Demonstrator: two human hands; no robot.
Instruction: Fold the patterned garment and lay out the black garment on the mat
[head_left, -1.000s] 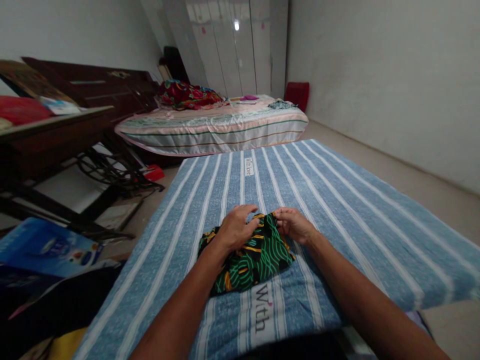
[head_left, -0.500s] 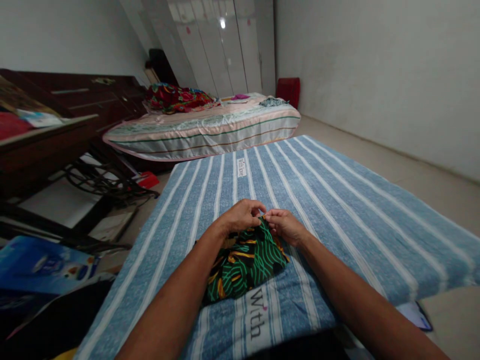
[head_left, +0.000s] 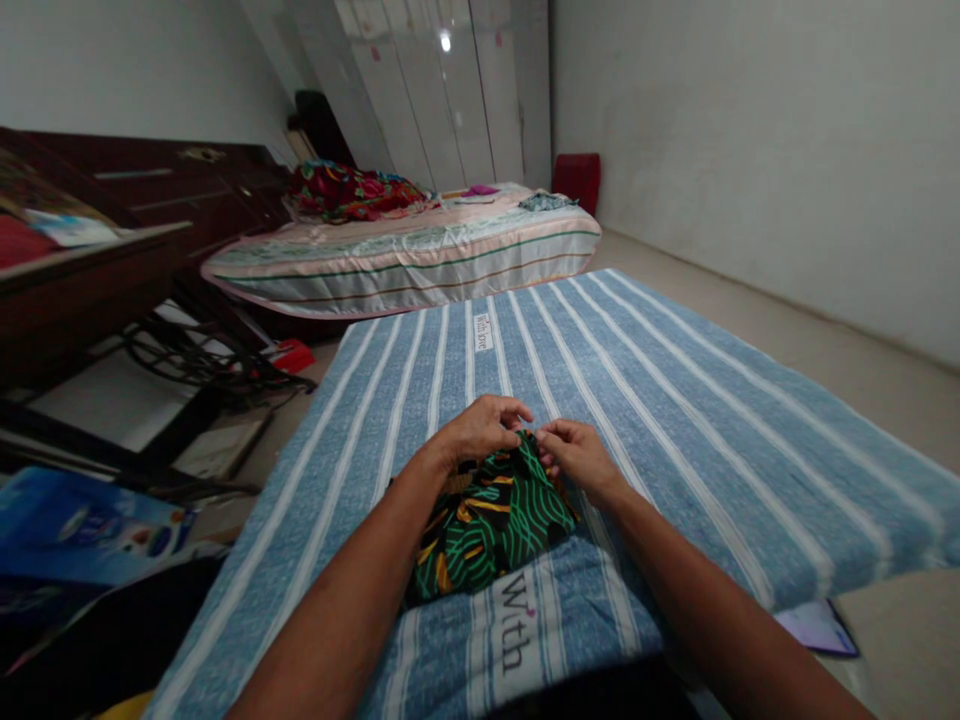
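Note:
A bunched piece of patterned fabric (head_left: 499,525), black with green wavy lines and orange-yellow marks, lies near the front of the blue striped cloth (head_left: 585,370). My left hand (head_left: 484,432) pinches its far edge, with thumb and forefinger close together. Just right of it, my right hand (head_left: 574,452) is closed on the same edge, fingertips bent inward. Both sets of fingertips nearly meet at the top of the fabric. Any smaller thing between them is too small to make out.
Beyond the striped surface stands a bed (head_left: 420,260) with a red floral blanket (head_left: 352,192). A dark wooden table on an iron stand (head_left: 202,350) is at left, above a blue box (head_left: 90,525). A red object (head_left: 577,182) stands by the wall.
The right hand's fingers have shifted slightly along the fabric edge, curling in more. The left hand and the fabric stay almost where they were.

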